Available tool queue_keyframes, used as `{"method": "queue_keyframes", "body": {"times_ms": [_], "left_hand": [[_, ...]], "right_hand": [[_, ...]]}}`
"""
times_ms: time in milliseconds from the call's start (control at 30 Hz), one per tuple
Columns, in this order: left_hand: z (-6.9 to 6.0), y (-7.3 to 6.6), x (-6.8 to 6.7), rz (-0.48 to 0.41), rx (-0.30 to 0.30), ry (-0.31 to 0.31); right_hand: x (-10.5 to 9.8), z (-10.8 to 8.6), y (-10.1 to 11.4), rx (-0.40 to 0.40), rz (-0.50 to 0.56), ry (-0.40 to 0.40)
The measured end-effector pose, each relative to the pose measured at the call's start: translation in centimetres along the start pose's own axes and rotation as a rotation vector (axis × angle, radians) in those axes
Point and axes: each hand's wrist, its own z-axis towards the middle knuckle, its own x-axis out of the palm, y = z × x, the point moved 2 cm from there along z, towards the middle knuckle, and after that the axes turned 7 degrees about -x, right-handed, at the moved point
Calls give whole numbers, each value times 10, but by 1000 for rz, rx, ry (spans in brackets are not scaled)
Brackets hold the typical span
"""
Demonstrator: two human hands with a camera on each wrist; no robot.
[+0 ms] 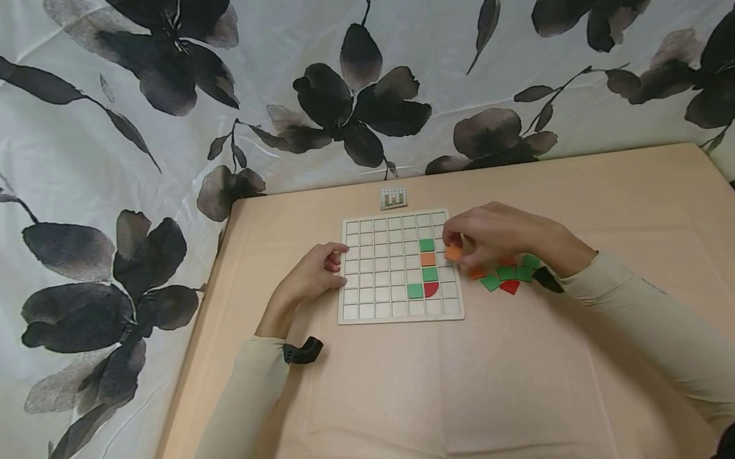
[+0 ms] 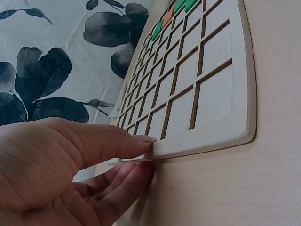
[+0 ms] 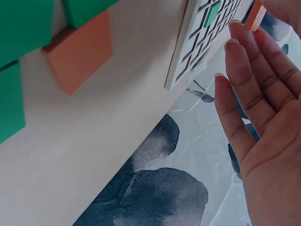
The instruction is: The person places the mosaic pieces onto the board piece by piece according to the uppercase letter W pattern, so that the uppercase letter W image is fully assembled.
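A white grid board [image 1: 379, 316] lies on the table. In one column of it sit a green square tile [image 1: 427, 245], an orange tile [image 1: 428, 259], another green tile [image 1: 430, 274] and a red round-cornered tile [image 1: 431, 289]; a green tile [image 1: 415, 291] is left of the red one. My left hand [image 1: 307, 274] holds the board's left edge, its thumb [image 2: 136, 143] against the rim and its fingers curled below. Just off the board's right edge, my right hand [image 1: 500, 232] pinches an orange square tile [image 3: 255, 16] between thumb and fingers.
Loose green, orange and red tiles [image 1: 509, 287] lie in a pile right of the board, partly under my right forearm. A small card with a grid pattern [image 1: 394, 198] lies beyond the board. Floral cloth [image 1: 335, 119] hangs behind the table [image 1: 383, 383].
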Motion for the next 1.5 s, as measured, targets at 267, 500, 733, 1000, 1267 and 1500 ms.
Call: {"method": "queue_keyframes", "body": {"times_ms": [267, 500, 733, 1000, 1267, 1500], "left_hand": [[0, 0, 0, 2, 1, 0], [-1, 1, 0, 7, 17, 2], [0, 2, 0, 6, 9, 3], [0, 2, 0, -2, 16, 9], [2, 2, 0, -2, 17, 8], [0, 1, -1, 2, 17, 8]], "right_hand": [[0, 7, 7, -19, -23, 11], [0, 14, 13, -74, -28, 14], [3, 21, 17, -125, -23, 13], [7, 30, 25, -161, -15, 7], [12, 40, 31, -215, -12, 17], [15, 49, 40, -239, -28, 43]]}}
